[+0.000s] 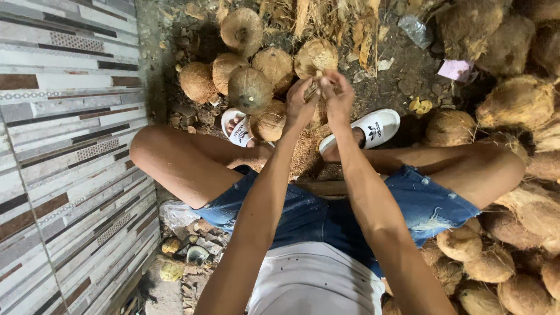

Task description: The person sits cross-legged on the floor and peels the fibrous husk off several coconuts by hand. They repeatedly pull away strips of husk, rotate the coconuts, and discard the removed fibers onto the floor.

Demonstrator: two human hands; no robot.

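My left hand [300,104] and right hand [337,96] pinch a strip of husk [314,88] between them, its long axis running away from me toward the coconut [315,56] ahead, over dirt ground [402,81] beside a striped tiled wall [64,134]

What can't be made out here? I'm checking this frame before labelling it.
- Head view: what the left hand and right hand pinch is hidden by their fingers.
- The coconut they touch is partly covered.
- Coconut pile: cut off by the right edge.
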